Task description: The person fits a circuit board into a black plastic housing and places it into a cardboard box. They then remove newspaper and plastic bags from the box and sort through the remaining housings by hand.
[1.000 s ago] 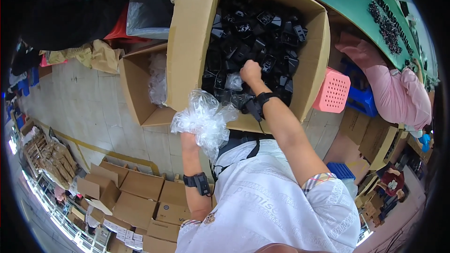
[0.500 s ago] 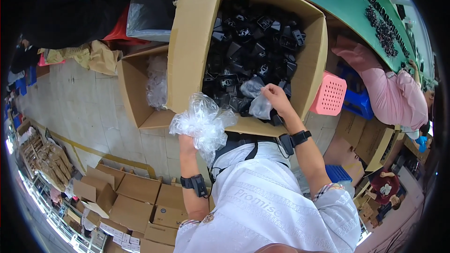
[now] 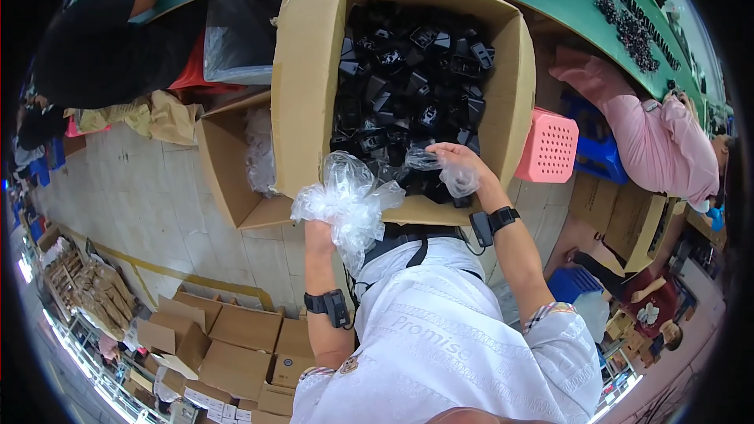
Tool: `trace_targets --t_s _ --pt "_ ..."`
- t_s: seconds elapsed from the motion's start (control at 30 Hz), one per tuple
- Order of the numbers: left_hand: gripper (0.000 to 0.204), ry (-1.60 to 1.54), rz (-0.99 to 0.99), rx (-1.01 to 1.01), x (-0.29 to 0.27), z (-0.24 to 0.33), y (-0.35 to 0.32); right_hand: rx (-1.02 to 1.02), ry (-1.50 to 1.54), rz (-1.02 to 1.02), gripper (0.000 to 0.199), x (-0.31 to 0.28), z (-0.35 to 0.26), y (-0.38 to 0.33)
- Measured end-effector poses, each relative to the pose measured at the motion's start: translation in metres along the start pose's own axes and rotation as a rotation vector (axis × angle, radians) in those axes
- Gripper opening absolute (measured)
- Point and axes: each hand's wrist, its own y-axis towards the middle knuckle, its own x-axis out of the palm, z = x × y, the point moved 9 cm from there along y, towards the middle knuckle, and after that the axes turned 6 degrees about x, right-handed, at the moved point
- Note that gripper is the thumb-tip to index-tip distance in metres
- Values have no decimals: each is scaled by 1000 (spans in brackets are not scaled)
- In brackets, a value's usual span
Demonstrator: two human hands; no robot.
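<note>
My left hand (image 3: 318, 234) is closed under a bunch of crumpled clear plastic bags (image 3: 349, 198), which hides most of its fingers. Over the near side of a large cardboard box (image 3: 311, 82), my right hand (image 3: 463, 161) pinches a clear plastic bag (image 3: 457, 179). Part of that bag stretches left over the contents. Many small black plastic parts (image 3: 412, 71) with glossy and angled faces fill the box in a loose heap. Both wrists wear black strapped devices.
A smaller carton (image 3: 224, 161) with clear plastic inside stands left of the box. To the right are a pink perforated basket (image 3: 550, 145) and a blue stool (image 3: 597, 149). A green workbench (image 3: 542, 0) runs along the far side. Co-workers sit at both sides; stacked cartons (image 3: 236, 353) lie lower left.
My right hand has drawn its bag slightly toward me, and the bag now hangs below the fingers. The left hand keeps its bunch of bags. The whole view has shifted slightly.
</note>
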Motion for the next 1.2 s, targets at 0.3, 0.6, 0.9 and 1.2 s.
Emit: trace_targets --t_s 0.3,0.6,0.9,1.2 --pt "30 -106 -46 -40 11 -21 7 -532 -1535 448 20 44 -20 -25" --pt "45 -362 76 -212 -7 -33 -14 -370 -1427 1019 36 -1 -93 -30" --pt "47 -176 66 -134 -18 -25 -13 -222 -1579 709 42 -11 -37 20" --pt "48 -195 161 -140 -46 -34 -23 -344 -1131 699 19 -3 -65 -14"
